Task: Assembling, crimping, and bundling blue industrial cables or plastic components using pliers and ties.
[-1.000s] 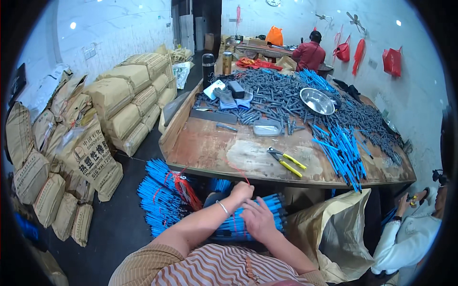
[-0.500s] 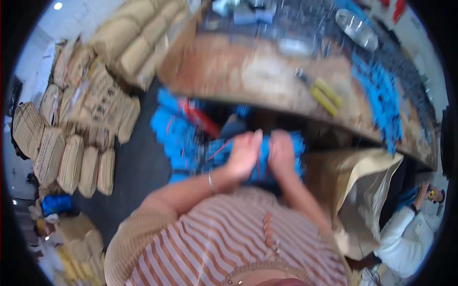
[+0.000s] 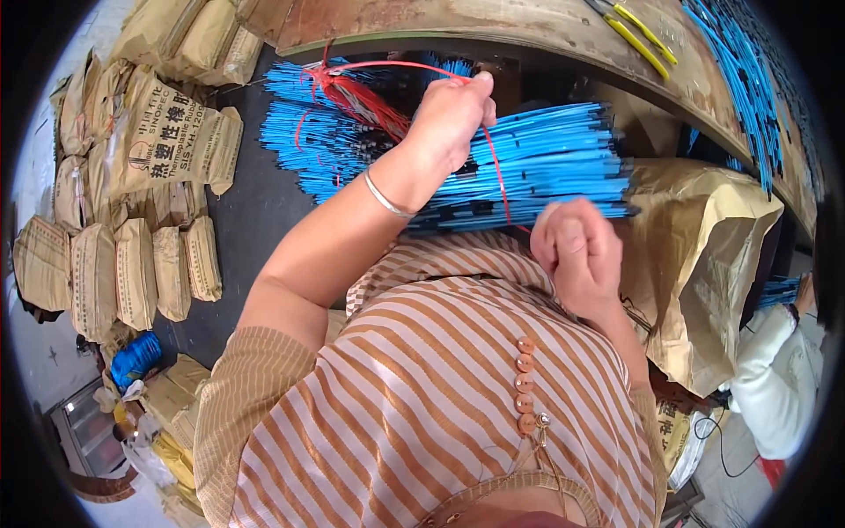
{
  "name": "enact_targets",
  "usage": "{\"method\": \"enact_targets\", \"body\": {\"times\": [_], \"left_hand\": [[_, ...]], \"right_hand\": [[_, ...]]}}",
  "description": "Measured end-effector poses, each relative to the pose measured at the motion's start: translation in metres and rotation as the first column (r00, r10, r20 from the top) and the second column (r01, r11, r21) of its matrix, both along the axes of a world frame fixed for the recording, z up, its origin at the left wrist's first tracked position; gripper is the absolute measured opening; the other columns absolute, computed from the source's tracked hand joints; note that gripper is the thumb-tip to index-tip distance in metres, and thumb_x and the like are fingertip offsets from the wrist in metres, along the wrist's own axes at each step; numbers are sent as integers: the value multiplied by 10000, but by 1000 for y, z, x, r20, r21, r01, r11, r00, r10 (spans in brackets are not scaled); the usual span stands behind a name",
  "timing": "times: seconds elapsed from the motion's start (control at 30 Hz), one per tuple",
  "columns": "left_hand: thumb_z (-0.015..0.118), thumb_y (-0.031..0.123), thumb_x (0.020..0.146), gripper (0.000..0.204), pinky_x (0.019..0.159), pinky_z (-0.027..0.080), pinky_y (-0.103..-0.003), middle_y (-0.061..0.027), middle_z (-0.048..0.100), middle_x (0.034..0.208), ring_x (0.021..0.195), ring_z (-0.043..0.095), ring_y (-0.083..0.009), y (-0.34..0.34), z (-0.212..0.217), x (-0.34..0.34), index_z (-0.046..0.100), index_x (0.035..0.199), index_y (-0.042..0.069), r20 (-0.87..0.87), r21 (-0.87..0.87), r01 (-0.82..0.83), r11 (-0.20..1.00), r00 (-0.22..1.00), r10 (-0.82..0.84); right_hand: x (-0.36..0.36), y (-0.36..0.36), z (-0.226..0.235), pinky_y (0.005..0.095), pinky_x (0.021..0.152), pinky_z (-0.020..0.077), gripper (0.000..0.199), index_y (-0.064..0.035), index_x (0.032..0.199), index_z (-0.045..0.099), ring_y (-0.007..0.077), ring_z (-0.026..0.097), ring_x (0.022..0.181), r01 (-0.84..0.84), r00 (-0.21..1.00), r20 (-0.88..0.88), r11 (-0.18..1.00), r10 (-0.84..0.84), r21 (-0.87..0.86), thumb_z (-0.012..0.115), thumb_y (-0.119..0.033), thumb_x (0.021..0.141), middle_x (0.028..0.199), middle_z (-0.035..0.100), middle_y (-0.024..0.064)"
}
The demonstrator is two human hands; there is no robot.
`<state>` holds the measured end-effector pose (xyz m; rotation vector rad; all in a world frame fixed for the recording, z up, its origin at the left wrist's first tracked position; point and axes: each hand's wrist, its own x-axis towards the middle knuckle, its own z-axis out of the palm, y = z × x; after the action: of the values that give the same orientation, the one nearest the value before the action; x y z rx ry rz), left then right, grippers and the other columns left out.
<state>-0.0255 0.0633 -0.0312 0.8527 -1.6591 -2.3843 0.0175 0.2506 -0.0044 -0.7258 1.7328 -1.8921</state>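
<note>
Bundle of blue sticks (image 3: 559,145), lying crosswise just in front of the striped shirt (image 3: 414,370) and below the near edge of the worktop (image 3: 414,19), with red string (image 3: 498,172) drawn across its middle. On the far side, left hand (image 3: 449,119) with fingers clenched on the string, a silver bangle (image 3: 385,194) at the wrist; on the near side, right hand (image 3: 578,251) with fingers curled tight around the string's lower end. To the left, more tied blue bundles (image 3: 295,119) with a tuft of red strings (image 3: 356,99); to the right, just beside the stick ends, an open brown paper sack (image 3: 664,211). Up on the worktop, yellow-handled pliers (image 3: 635,42) and loose blue sticks (image 3: 739,79); farther left, stacked brown sacks (image 3: 136,273).
</note>
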Motion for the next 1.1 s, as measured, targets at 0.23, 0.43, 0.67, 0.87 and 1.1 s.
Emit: {"method": "enact_targets", "body": {"times": [0.23,0.43,0.67,0.87,1.1], "left_hand": [[518,131,877,288,564,402,-257,-49,472,535,521,442,-150,-8,-16,-2,539,605,41,-26,76,234,969,972,-233],[514,117,913,334,565,371,-242,-15,427,526,522,367,-118,5,-1,2,507,583,68,-132,171,110,979,987,-88],[517,164,914,328,525,331,-199,-3,442,545,521,355,-87,33,-6,24,527,605,55,-68,37,-56,998,996,58],[526,179,904,299,488,299,-187,-3,460,553,519,371,-79,17,-22,33,568,654,21,-167,35,-23,999,986,29],[522,121,878,257,508,329,-230,-18,439,532,496,341,-103,-15,-6,-1,538,637,37,6,12,88,996,996,-88]], "right_hand": [[-45,-42,-7,230,440,321,176,-29,806,502,95,378,470,237,880,-424,972,-216,-3,400,-72,943,595,511,25],[-72,-52,-64,242,457,350,169,-18,830,539,109,424,484,437,775,-516,899,-364,24,423,-77,938,605,538,27],[-89,-74,-84,306,496,411,55,-24,827,572,217,490,497,452,701,-643,890,-308,66,539,-51,862,650,577,75],[-78,-67,-54,246,489,379,130,-14,835,567,143,455,515,371,831,-466,927,-303,59,480,-75,910,651,565,45],[-51,-68,23,211,486,359,238,-6,818,555,115,429,527,406,831,-223,829,-510,-386,410,-133,957,631,534,40]]}}
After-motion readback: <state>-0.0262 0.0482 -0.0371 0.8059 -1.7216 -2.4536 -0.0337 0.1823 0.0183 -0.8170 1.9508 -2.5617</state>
